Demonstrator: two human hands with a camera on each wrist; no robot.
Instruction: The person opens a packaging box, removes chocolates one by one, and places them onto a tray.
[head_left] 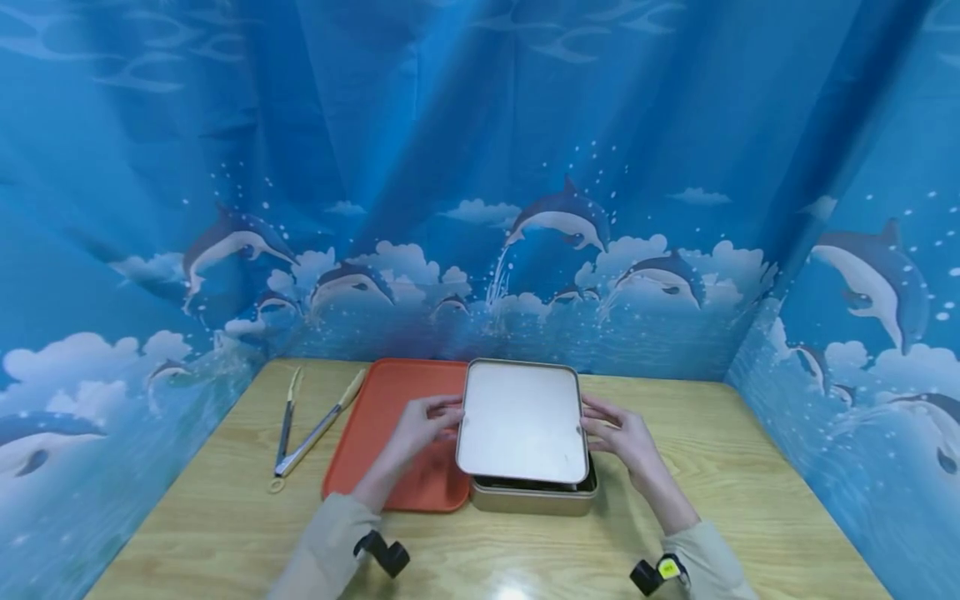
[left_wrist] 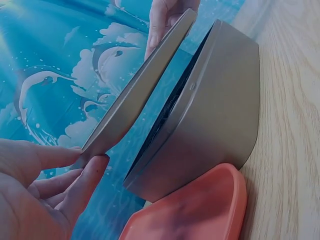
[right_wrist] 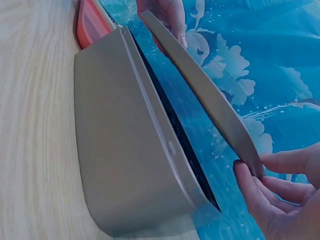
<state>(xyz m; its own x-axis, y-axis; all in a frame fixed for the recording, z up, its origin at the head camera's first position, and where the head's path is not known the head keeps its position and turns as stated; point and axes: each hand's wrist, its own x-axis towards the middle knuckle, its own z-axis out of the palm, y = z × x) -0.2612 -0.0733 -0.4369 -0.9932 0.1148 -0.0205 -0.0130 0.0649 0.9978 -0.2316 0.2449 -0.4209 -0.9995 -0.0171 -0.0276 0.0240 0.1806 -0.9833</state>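
A rectangular metal lid [head_left: 521, 421], pale on the face turned to the head camera, is held between both hands above a tin box [head_left: 534, 501]. In the wrist views the lid stands apart from the box, with a gap between them. My left hand [head_left: 418, 427] pinches the lid's left edge between thumb and fingers. On the opposite edge, my right hand [head_left: 628, 440] grips it the same way. The box [right_wrist: 125, 130] is a dull gold-brown, and a dark interior shows along its open rim. Its contents are mostly hidden by the lid.
An orange-red tray [head_left: 397, 492] lies flat at the box's left, right up against it. Farther left on the wooden table [head_left: 225, 533] rest metal tongs [head_left: 306, 442] with pale tips, spread apart. A blue dolphin-print curtain [head_left: 450, 167] surrounds the table's back and sides.
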